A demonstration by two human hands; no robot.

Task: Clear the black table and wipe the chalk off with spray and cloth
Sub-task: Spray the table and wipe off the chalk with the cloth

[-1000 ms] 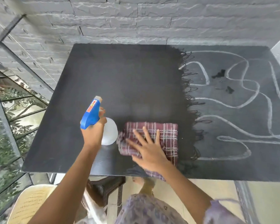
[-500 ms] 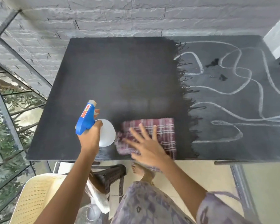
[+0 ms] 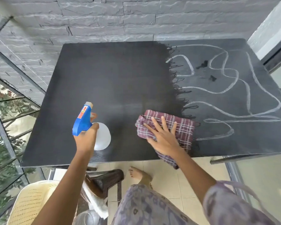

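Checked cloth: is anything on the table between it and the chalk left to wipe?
Nothing visible blocks it. The checked cloth, under the right hand, lies just left of the chalk lines. Two small dark blotches sit farther back among them; the spray bottle, in the left hand, is on the opposite side.

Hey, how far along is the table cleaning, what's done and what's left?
Done: the larger left part of the table looks wiped dark, with no chalk showing. In hand: the right hand presses the plaid cloth flat at the wiped edge, and the left hand holds the spray bottle. Left: the chalk lines across the right part.
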